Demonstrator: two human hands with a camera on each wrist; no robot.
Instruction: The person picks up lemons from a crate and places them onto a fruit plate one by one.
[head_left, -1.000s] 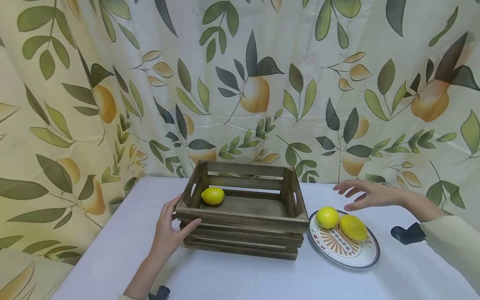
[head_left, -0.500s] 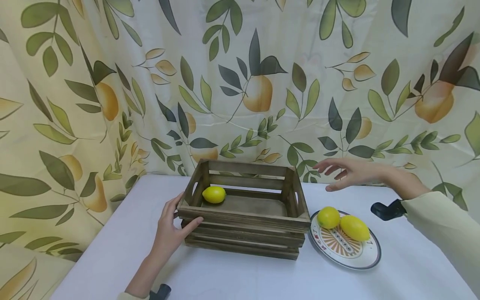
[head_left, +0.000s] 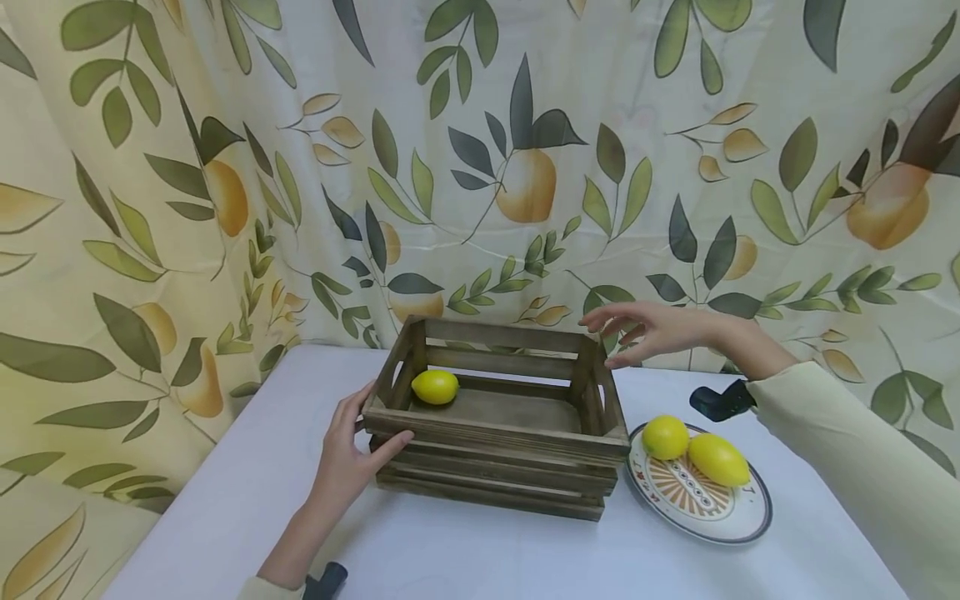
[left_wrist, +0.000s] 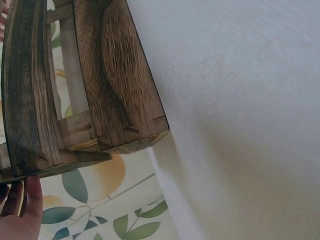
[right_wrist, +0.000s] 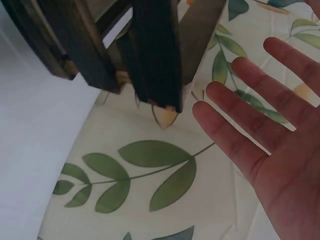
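A slatted wooden crate [head_left: 495, 454] stands on the white-covered table, with one yellow lemon [head_left: 435, 387] lying in its left part. My left hand [head_left: 347, 462] grips the crate's near left corner, thumb along the front slat and fingers at the left end. The left wrist view shows part of that hand [left_wrist: 22, 212] against the wood. Over the far right corner hovers my right hand [head_left: 656, 329], holding nothing. In the right wrist view its straight fingers [right_wrist: 235, 130] are spread beside the crate [right_wrist: 155, 60], apart from it. Two lemons [head_left: 718, 460] rest on a patterned plate [head_left: 738, 525].
The plate sits close to the crate's right end. Behind the table hangs a curtain [head_left: 525, 183] printed with leaves and fruit, continuing down the left side. White cloth [head_left: 480, 558] covers the table in front of the crate.
My right hand has moved left from above the plate to the crate's far right corner. My left hand keeps its hold on the crate, and the lemons stay where they were.
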